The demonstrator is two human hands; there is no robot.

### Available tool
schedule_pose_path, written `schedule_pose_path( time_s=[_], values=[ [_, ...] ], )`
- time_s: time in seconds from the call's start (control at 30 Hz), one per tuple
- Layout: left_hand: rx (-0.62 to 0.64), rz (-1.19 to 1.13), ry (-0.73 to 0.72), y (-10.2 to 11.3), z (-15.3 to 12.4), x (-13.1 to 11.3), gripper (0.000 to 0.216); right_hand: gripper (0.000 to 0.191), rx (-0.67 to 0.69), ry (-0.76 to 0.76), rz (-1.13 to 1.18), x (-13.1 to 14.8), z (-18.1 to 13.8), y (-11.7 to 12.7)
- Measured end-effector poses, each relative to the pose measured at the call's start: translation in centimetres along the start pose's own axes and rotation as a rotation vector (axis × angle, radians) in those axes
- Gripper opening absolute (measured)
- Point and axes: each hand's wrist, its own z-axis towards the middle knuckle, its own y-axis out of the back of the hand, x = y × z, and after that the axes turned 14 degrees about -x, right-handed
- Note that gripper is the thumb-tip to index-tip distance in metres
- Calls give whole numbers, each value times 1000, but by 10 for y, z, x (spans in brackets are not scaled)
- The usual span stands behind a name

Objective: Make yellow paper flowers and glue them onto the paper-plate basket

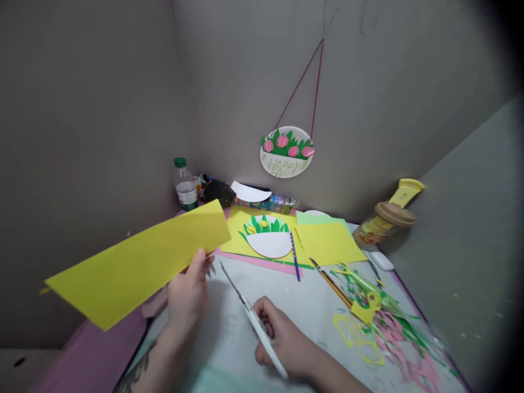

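Note:
My left hand (189, 292) is closed on the lower edge of a long yellow paper sheet (143, 262), raised over the left of the table. White-handled scissors (251, 311), seen nearly edge-on, are in my right hand (282, 338), their tips pointing up and left toward the sheet but apart from it. Beyond my hands lies a half-plate craft (270, 244) with green paper leaves and small yellow flowers, resting on yellow paper. A blue patterned pencil (295, 256) lies at its right side.
At right are green, pink and yellow paper scraps (393, 338), a second pencil (333, 284), yellow sheets (331, 243) and a lidded cup (382, 224). A bottle (185, 185) stands at back left. A decorated plate (287, 164) hangs on the wall.

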Motion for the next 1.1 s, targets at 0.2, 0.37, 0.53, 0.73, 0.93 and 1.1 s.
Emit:
schedule_pose_path(
  time_s=[0.2,0.37,0.53,0.73,0.93,1.1],
  values=[
    [127,10,3,4,27,-13,24,35,60,-37,-15,4,3,26],
    [285,237,65,12,30,-14,33,33,138,-7,-21,14,2,42],
    [335,294,74,14,29,-12,38,34,170,-24,-78,15,0,45],
    [437,293,106,14,29,-12,38,33,201,-22,-25,11,2,44],
    [492,294,127,15,30,-12,37,30,194,-18,-10,3,3,43],
    [533,304,134,17,31,-11,37,30,196,-36,-37,4,3,43]
  ],
)
